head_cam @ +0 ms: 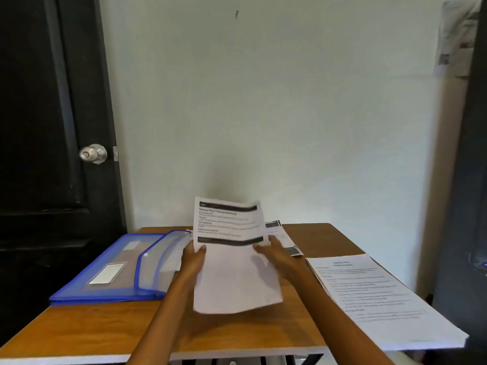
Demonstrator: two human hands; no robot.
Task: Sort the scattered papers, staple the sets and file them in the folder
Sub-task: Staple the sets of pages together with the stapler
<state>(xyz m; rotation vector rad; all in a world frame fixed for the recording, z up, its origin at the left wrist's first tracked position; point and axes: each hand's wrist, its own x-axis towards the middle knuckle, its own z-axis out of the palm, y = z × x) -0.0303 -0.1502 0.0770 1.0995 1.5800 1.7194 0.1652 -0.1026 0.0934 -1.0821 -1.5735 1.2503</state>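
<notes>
Both hands meet at the centre of the frame: the left hand [193,255] pinches the left edge of a printed sheet [232,256], thumb on its face, and the right hand [271,250] grips the right edge the same way, so the sheet stands tilted above the wooden table [110,327]. Its upper half carries text between two dark bands; the lower half is blank. At centre left a blue translucent folder [118,267] lies flat on the table, flap open, touching the left edge. More printed papers [286,238] lie behind the right hand, partly hidden. At lower right a stack of text pages [374,296] overhangs the table's right edge. Behind the table rises a pale wall [263,101]. A dark door [47,114] with a round metal knob [93,153] fills the upper left.
</notes>
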